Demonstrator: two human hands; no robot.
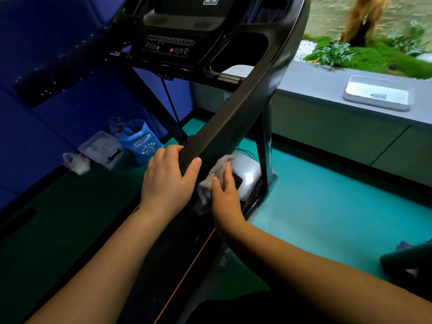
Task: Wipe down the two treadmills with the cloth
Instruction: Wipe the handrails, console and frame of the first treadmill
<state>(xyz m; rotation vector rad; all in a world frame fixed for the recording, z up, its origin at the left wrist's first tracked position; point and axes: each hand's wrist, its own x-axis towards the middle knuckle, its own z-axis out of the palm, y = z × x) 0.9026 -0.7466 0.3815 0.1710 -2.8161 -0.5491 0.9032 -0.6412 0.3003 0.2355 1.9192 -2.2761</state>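
Well, the person is standing at the near end of a black treadmill [224, 127], both bare arms stretched out ahead. The left hand [167, 181] is wrapped over the near tip of the treadmill's right handrail [233, 120], fingers curled across the top and thumb lying along its near face. Just right of it, the right hand [225, 195] has a small grey cloth [211, 178] pinched between thumb and fingers. The cloth is bunched up against the right side of that same handrail tip, touching it, with a loose corner hanging below.

Farther up, the console [170, 43] shows rows of small buttons, and the dark belt [168, 253] with orange edge lines runs underneath the arms. A silver motor cover [247, 174] sits at the foot of the right upright.

On the floor to the far left, against a blue wall [35, 54], sit a blue bag [142, 143] and a clear plastic box [100, 146] side by side. To the right, across the teal floor [327, 195], a grey counter [315, 90] carries a white tray [374, 105], with green plants [334, 53] beyond it.
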